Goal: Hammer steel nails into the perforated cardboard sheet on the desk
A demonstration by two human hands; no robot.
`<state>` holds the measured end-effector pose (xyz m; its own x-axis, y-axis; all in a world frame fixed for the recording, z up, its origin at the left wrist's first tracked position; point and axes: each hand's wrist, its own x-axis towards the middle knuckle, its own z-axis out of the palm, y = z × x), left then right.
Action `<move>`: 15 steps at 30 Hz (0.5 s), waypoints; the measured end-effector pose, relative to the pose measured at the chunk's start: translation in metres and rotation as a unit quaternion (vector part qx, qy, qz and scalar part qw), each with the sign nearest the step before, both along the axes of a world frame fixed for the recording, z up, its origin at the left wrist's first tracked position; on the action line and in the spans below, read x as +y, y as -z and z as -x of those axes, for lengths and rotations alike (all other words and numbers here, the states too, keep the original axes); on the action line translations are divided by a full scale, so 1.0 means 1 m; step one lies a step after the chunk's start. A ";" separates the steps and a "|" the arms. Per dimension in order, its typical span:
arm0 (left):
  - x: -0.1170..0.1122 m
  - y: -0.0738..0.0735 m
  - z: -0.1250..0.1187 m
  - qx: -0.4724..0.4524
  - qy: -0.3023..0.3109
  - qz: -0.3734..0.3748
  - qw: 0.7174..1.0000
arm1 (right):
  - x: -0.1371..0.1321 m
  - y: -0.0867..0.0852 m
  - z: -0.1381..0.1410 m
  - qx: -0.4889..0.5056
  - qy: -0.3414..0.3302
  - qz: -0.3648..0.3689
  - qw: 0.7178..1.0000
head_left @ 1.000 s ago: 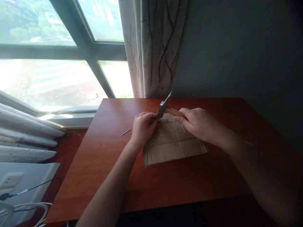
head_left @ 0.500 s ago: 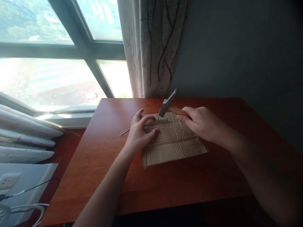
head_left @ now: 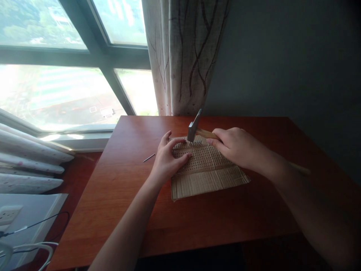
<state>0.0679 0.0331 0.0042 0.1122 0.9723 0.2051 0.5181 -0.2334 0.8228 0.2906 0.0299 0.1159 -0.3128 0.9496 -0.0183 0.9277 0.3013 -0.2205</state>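
A piece of brown cardboard (head_left: 208,180) full of small holes lies on a reddish wooden table (head_left: 214,218). My left hand (head_left: 167,160) rests flat on its left part, fingers spread. My right hand (head_left: 238,147) is closed round the wooden handle of a hammer (head_left: 194,128). The hammer's metal head sits just above a short row of nails (head_left: 195,142) standing at the cardboard's far edge.
A single loose nail (head_left: 149,157) lies on the table left of my left hand. A patterned curtain (head_left: 186,56) hangs behind the table, beside a large window (head_left: 64,64). A wall socket (head_left: 8,214) and cables (head_left: 34,241) sit low on the left.
My left hand let go of the nails and flattened on the cardboard. The hammer head lifted slightly, then came back down over the nail row.
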 end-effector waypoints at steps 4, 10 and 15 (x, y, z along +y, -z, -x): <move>0.000 -0.002 -0.001 0.002 0.002 -0.004 1.000 | 0.000 -0.002 0.000 -0.010 0.009 -0.008 1.000; 0.000 -0.002 -0.001 0.002 0.002 -0.005 1.000 | 0.001 0.003 0.003 -0.026 0.008 -0.002 1.000; 0.000 -0.001 0.000 0.001 0.004 -0.005 1.000 | 0.002 0.008 0.003 -0.019 0.009 -0.019 1.000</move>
<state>0.0684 0.0329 0.0054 0.1207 0.9693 0.2144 0.5173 -0.2457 0.8198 0.2875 0.0319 0.1074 -0.2957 0.9553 0.0064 0.9405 0.2923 -0.1733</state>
